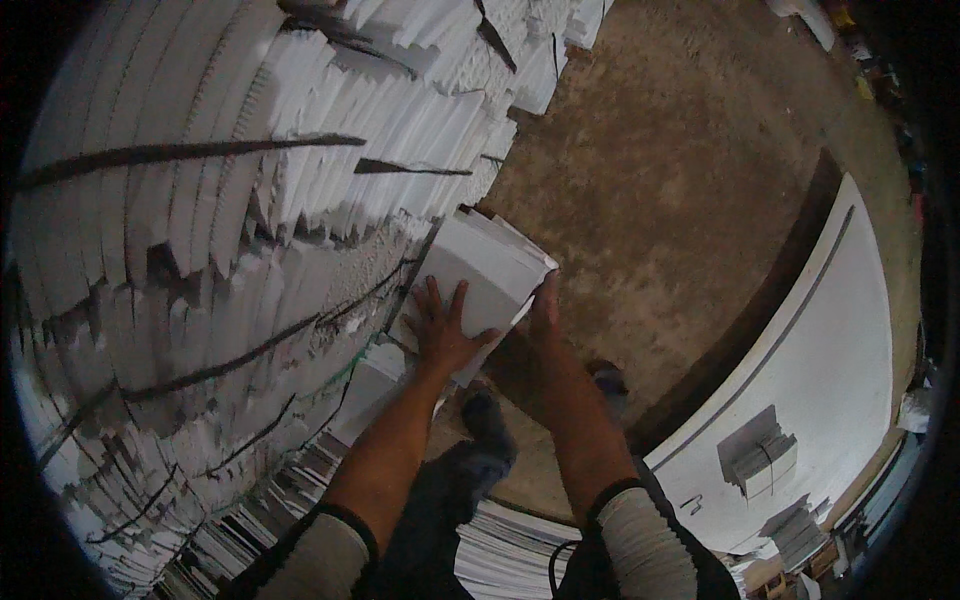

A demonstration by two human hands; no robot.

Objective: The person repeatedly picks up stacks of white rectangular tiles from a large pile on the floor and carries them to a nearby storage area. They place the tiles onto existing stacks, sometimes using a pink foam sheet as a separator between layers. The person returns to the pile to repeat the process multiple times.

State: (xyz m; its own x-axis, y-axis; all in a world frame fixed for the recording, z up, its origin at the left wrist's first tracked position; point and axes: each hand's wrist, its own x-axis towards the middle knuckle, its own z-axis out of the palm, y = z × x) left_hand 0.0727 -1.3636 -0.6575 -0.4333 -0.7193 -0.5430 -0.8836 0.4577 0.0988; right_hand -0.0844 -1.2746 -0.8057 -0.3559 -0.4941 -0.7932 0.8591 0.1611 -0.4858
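A thick block of white sheets or boards is in front of me, beside the tall stacks on my left. My left hand lies on its upper face, fingers spread and stretched out. At the block's right edge, my right hand grips the near corner, with some of its fingers hidden by the sheets. The block's layers look slightly uneven along the right side. Close by my left forearm, another pale block sits lower down.
High piles of white sheets, bound with dark straps, fill the left side. Brown bare floor stretches ahead. To the right stands a large white board surface with a small tied bundle on it. My feet are below the block.
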